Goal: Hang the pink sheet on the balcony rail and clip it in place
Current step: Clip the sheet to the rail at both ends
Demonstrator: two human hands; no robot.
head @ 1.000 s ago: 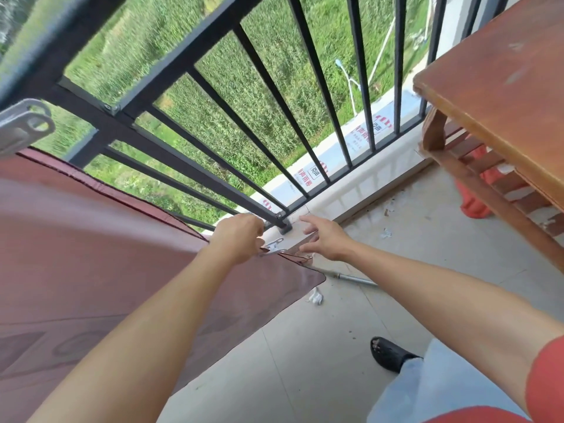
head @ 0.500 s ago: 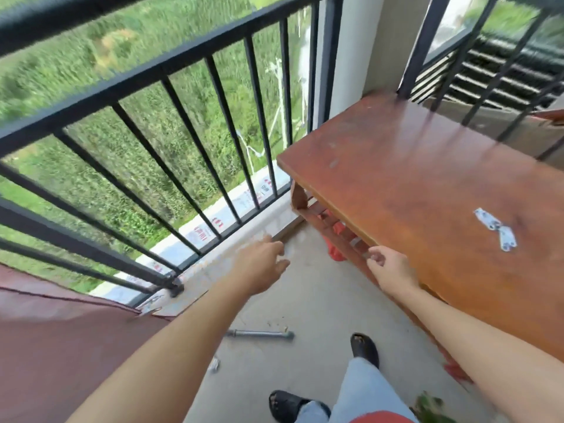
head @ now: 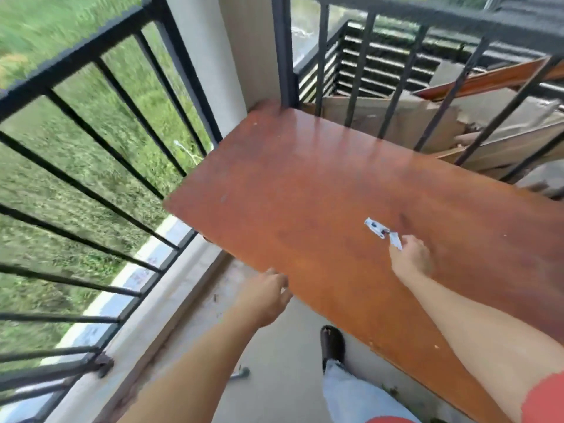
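Seen from your head, your right hand (head: 410, 259) pinched the nearer clip (head: 395, 241) around the middle of the desk (head: 305, 178), with the second clip (head: 377, 228) just beside it. Your left hand (head: 265, 296) hung loosely curled and empty at the desk's near edge. The pink sheet was out of view. The clips looked light, stiff and springy, best squeezed at the tail ends

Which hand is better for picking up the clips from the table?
The right hand: its fingers are at the nearer clip on the wooden table. The left hand is down by the table's edge, farther from it.
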